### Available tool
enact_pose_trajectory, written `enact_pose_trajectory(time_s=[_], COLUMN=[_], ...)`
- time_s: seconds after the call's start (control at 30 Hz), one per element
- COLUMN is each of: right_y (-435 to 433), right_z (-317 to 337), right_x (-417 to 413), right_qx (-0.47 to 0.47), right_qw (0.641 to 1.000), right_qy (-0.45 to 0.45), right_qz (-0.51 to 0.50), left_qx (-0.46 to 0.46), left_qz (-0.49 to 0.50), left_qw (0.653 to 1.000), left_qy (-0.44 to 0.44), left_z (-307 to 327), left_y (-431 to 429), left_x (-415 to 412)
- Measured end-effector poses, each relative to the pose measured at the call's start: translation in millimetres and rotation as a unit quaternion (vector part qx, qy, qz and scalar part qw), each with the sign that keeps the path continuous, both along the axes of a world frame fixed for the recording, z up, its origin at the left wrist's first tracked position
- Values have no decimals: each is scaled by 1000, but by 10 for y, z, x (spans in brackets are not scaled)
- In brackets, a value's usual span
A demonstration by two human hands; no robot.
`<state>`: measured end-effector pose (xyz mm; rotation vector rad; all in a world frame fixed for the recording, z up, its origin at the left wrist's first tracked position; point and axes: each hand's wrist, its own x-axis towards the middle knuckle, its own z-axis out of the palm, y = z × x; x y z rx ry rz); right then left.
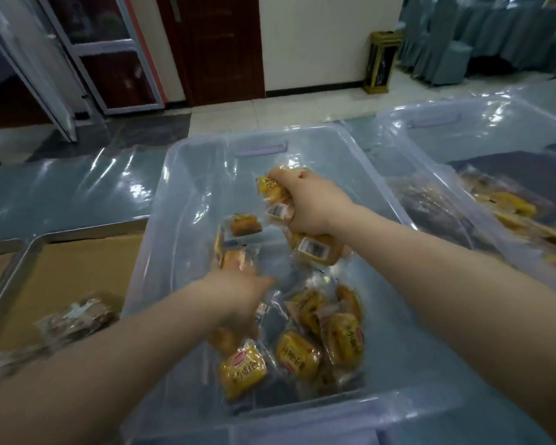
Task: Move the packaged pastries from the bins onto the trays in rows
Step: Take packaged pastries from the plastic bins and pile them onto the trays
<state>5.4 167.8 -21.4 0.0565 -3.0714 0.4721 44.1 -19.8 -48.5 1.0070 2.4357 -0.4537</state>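
Yellow-wrapped packaged pastries (313,250) are clutched together in right hand (305,203), fingers curled, over clear plastic bin (190,194), likely sparing trips; left hand (238,297) blurred, grip cannot be told.

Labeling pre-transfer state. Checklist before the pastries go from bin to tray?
1. Right hand grips held pastries: ok, several in the fist.
2. Left hand has a grip: cannot tell, blurred.
3. Tray shows bare lining for a row: ok.
4. Bin emptied: not ok, loose pastries lie inside.
5. Packs on the tray sit in rows: cannot tell, blurred.
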Motion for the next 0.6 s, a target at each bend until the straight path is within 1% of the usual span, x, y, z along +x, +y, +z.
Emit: enact_pose_trajectory(time_s=[0.03,0.1,0.17,0.23,0.3,0.43,0.53,0.6], right_y=[-13,-12,14,21,-7,-55,-33,7], right_z=[8,-12,-56,-96,-125,-248,-348,-344], right_x=[8,36,66,74,58,34,25,3], right_qx=[6,34,64,90,110,148,141,134], right_qw=[1000,999,998,994,991,984,979,977], right_qy=[5,4,-21,-49,-56,-76,-129,-157], right_qz=[3,8,16,30,43,60,67,52], left_qx=[-32,-91,-111,-115,-103,-102,-110,-105], left_qz=[-7,-18,4,26,42,32,43,79], left_qw=[999,995,993,993,994,994,993,991], left_qy=[-23,-29,-28,-16,-9,2,7,10], left_z=[-125,-378,-551,-683,-801,-913,-936,-945], left_y=[96,211,232,173,83,16,37,58], left_x=[48,89,43,-19,-43,-35,-27,-15])
